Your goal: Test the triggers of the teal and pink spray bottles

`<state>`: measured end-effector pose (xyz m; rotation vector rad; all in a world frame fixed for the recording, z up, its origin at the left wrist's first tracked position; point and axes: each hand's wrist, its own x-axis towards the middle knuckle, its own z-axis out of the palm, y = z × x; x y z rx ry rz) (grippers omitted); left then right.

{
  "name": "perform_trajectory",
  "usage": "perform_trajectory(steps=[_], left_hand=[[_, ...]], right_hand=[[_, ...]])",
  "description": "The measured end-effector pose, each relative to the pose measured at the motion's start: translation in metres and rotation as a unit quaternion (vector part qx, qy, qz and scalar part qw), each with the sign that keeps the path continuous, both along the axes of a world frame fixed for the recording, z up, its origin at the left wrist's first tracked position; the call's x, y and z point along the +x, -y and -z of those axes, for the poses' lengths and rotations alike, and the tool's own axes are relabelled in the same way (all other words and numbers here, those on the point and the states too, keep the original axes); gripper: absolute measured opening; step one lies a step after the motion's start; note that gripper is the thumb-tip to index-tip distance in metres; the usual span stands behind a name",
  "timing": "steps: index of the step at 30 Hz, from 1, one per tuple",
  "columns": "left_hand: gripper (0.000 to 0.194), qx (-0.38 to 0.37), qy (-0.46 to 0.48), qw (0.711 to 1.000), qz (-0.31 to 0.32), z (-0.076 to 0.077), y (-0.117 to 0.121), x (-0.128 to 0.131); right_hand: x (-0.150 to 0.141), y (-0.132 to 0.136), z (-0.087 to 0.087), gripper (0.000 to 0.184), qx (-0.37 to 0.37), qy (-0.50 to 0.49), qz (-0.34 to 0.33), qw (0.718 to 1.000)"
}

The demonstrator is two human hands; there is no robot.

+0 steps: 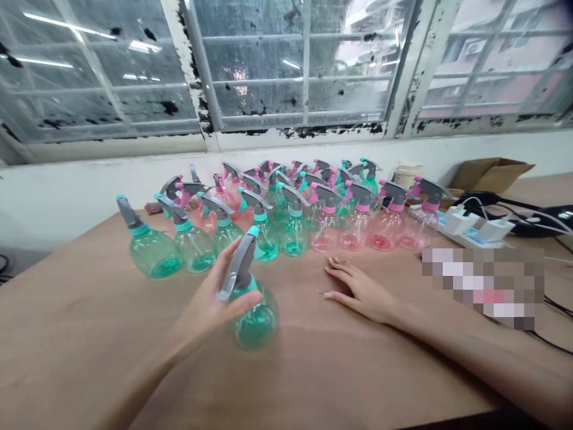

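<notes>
Left grip (212, 304) clamps one bottle (256, 325); right grip (364, 292) is apart. Front row behind bottle: five green bottles (224, 233), four pink bottles (355, 229).

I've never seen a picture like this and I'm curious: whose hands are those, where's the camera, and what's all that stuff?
There's no robot here, just one person's two bare hands. The single picture comes from a camera worn on that person's head, looking forward and down. The left hand holds a green spray bottle near its neck. The right hand rests on the table. Behind them stand more green bottles and pink bottles, with white plugs off to the right.
</notes>
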<state>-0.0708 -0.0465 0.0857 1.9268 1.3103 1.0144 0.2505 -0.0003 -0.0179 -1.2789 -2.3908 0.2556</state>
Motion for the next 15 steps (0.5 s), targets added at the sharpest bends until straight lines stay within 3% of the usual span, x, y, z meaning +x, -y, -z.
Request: perform_trajectory(steps=[4,9,15], left_hand=[[0.075,0.044,0.013,0.999,0.029,-0.008,-0.002,0.011],[0.047,0.011,-0.003,1.000,0.002,-0.019,0.000,0.029],[0.047,0.003,-0.010,1.000,0.020,-0.020,-0.008,0.037]], right_hand=[[-0.014,-0.003,-0.008,0.062,0.010,0.011,-0.054,0.998],[-0.041,-0.009,-0.014,0.058,0.011,0.006,-0.104,0.994],[-0.050,-0.016,-0.014,0.052,0.011,-0.016,-0.119,0.993]])
